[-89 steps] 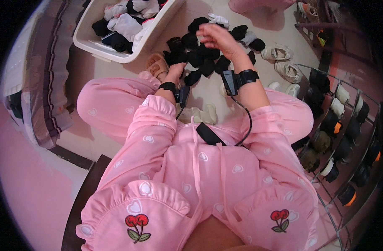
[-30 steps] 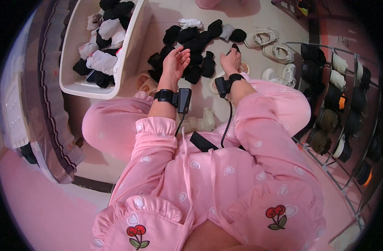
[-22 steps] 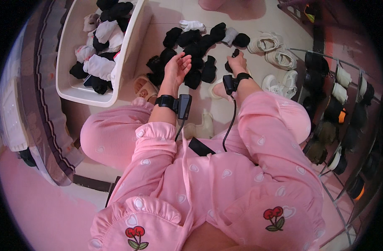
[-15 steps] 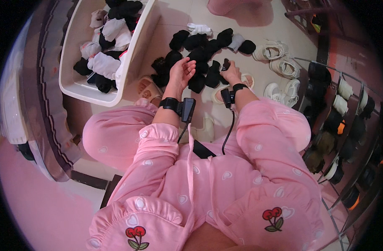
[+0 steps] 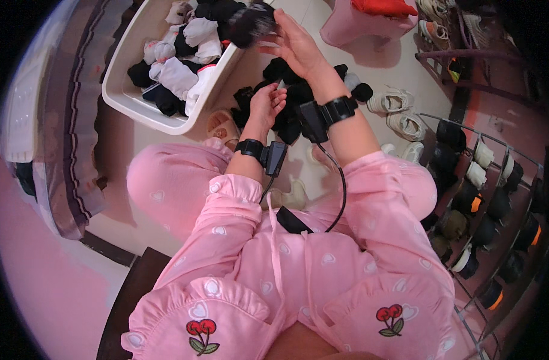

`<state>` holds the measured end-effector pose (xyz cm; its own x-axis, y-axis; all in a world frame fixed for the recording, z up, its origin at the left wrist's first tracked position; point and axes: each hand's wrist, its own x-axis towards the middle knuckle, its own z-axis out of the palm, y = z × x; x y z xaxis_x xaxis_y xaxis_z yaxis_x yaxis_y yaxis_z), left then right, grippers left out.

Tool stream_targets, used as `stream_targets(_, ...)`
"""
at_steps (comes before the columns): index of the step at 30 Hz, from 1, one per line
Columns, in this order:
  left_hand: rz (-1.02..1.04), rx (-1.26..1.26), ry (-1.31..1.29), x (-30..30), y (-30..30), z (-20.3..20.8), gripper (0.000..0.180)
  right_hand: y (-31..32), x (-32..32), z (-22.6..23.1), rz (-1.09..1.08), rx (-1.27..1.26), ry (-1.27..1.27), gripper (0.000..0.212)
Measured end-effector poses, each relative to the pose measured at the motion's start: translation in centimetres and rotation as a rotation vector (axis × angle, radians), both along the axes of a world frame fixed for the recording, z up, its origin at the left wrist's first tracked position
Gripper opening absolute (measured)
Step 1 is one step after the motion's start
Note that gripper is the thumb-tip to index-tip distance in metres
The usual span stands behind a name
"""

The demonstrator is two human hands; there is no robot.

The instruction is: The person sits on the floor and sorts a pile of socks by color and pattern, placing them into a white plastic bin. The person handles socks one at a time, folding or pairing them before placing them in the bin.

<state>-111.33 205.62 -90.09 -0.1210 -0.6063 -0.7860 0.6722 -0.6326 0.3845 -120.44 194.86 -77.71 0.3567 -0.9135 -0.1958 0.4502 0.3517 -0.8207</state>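
Observation:
My right hand (image 5: 295, 48) is raised at the top, beside the tub's right rim. A rolled black sock (image 5: 250, 25) with pale markings, blurred, sits at its spread fingertips, seemingly gripped between them. My left hand (image 5: 267, 107), palm turned inward with loosely curled fingers, hovers by the left side of a pile of black socks (image 5: 289, 111) on the floor. Nothing shows in its palm. The white plastic tub (image 5: 148, 120) at upper left holds rolled socks in white, grey and black (image 5: 173, 75). My right forearm hides part of the floor pile.
A pink stool (image 5: 340, 27) with a red cloth on it stands at the top. Pale sneakers (image 5: 403, 123) lie right of the pile. A shoe rack (image 5: 496, 117) full of shoes lines the right side. A striped curtain (image 5: 76, 120) hangs at the left.
My right hand has risen from the floor pile toward the tub, with the black sock at its fingers. My left hand has stayed near the pile. The view has shifted slightly.

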Motion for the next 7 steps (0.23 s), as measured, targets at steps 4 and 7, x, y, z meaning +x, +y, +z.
stream_targets(4,-0.007,0.003,-0.03,-0.3,0.0,-0.3,0.029,-0.7,-1.4,-1.3,0.041,-0.011,0.167,0.049)
stream_targets(7,-0.04,0.044,-0.023,-0.7,0.4,-1.3,0.03,-0.8,-5.8,-6.1,0.058,0.04,0.472,0.062)
